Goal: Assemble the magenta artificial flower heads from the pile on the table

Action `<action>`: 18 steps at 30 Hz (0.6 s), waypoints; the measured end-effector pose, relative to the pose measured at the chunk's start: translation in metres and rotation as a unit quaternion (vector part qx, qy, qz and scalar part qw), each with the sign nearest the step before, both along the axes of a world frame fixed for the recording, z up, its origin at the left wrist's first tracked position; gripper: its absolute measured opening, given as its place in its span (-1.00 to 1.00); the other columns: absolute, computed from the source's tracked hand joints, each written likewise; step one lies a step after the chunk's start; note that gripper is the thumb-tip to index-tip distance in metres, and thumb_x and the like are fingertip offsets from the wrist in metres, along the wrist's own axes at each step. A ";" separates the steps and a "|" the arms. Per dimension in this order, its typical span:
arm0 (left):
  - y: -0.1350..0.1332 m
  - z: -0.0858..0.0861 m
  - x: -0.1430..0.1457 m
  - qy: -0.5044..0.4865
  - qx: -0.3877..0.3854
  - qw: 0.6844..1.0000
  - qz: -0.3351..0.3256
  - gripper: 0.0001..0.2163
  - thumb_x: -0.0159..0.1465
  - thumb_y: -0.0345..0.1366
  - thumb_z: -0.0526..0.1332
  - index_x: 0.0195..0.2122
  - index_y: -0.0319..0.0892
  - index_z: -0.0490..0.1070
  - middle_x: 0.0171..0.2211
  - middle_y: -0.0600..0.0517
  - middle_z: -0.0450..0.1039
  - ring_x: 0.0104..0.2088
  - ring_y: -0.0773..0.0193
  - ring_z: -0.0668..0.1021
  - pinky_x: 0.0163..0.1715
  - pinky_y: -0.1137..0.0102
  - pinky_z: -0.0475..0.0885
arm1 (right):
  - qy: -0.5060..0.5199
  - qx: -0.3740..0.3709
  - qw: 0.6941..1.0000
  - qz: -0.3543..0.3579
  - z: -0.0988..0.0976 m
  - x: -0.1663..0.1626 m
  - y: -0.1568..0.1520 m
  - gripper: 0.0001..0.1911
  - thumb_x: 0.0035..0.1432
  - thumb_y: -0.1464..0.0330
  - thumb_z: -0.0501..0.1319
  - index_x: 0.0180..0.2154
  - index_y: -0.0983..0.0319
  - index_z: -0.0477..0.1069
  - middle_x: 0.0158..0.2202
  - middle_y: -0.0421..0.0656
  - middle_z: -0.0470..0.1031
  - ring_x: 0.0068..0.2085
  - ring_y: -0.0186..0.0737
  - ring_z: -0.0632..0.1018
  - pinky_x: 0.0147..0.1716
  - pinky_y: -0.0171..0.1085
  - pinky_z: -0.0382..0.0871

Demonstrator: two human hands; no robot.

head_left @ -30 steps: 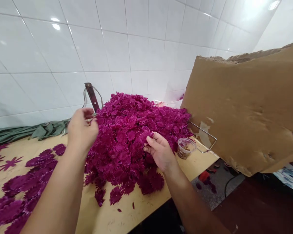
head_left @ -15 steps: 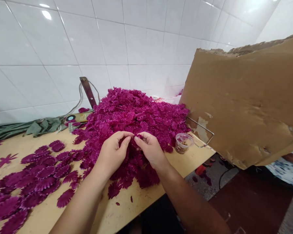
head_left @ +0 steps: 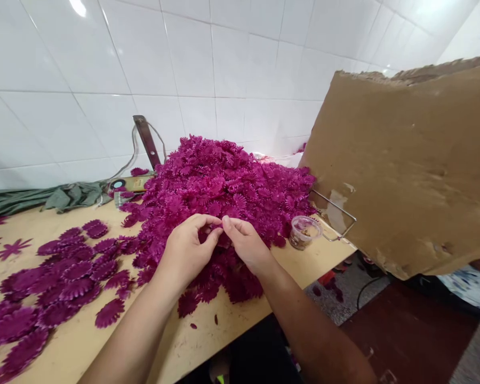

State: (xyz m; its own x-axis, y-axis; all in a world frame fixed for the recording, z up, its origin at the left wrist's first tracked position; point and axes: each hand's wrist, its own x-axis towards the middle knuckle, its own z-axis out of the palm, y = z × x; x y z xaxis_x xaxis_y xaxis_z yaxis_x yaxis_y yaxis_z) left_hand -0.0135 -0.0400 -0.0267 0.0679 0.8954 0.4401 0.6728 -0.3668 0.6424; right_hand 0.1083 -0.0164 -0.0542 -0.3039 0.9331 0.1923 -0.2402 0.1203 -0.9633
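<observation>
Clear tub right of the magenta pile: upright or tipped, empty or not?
Upright, not empty: the clear tub stands base-down on the table, rim up, with brownish bits low inside.

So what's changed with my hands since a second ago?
Your left hand has moved right, from the left edge of the purple flower heap, and meets your right hand at the fingertips. Anything held between them is hidden. Plastic tub and cardboard stayed put.

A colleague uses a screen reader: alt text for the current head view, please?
A person's left hand and right hand meet before a heap of magenta flower shapes on a pale table; a clear tub and brown cardboard are at right.
</observation>
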 end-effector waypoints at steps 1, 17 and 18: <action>0.000 -0.001 -0.001 0.005 0.009 1.000 0.001 -0.84 0.12 -0.25 0.12 -0.36 -0.14 0.45 -0.39 0.03 0.51 -0.37 0.25 0.51 -0.29 0.34 0.39 | 0.014 -0.016 1.000 0.015 -0.001 0.001 0.000 -0.57 -0.09 0.00 0.16 -0.58 0.24 0.26 -0.64 -0.32 0.16 -0.55 -0.44 0.21 -0.52 -0.37 0.15; 0.005 0.001 0.001 -0.046 0.104 0.987 0.114 -0.88 0.13 -0.32 0.10 -0.47 -0.15 0.41 -0.47 0.09 0.47 -0.41 0.29 0.48 -0.35 0.41 0.33 | 0.074 -0.038 0.996 -0.038 0.008 -0.011 -0.011 -0.78 -0.16 0.25 0.28 -0.61 0.25 0.35 -0.65 -0.30 0.25 -0.54 -0.43 0.27 -0.48 -0.36 0.17; 0.007 0.004 -0.005 -0.072 0.109 0.981 0.140 -0.90 0.12 -0.33 0.12 -0.49 -0.15 0.39 -0.50 0.10 0.45 -0.43 0.30 0.46 -0.37 0.42 0.31 | 0.086 -0.050 0.994 -0.053 0.008 -0.010 -0.012 -0.79 -0.18 0.24 0.29 -0.61 0.24 0.35 -0.65 -0.29 0.28 -0.53 -0.41 0.31 -0.47 -0.36 0.20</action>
